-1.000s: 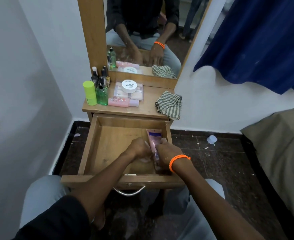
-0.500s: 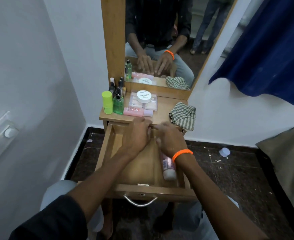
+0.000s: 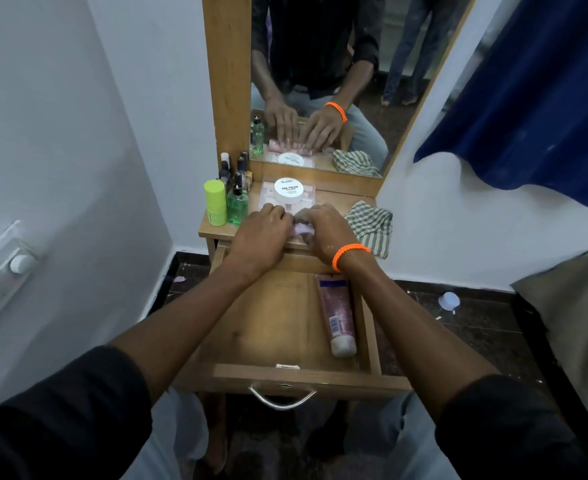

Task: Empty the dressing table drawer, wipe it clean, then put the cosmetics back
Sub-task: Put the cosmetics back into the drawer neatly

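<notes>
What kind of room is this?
Probably a bedroom corner: a small wooden dressing table with a tall mirror, cosmetics bottles on top, and an open drawer.

- We see white walls (image 3: 78, 116) meeting in a corner behind a narrow wooden dressing table (image 3: 213, 233).
- A tall mirror (image 3: 320, 64) in a wooden frame (image 3: 226, 74) stands on the table top and leans against the wall.
- We find a white switch panel (image 3: 5, 268) on the left wall.
- The floor (image 3: 458, 327) is dark speckled stone, with small white scraps scattered on it.
- A dark blue curtain (image 3: 534, 98) hangs at upper right.
- A beige cloth-covered piece of furniture (image 3: 576, 327) fills the right edge.
- The light is dim and even.
</notes>
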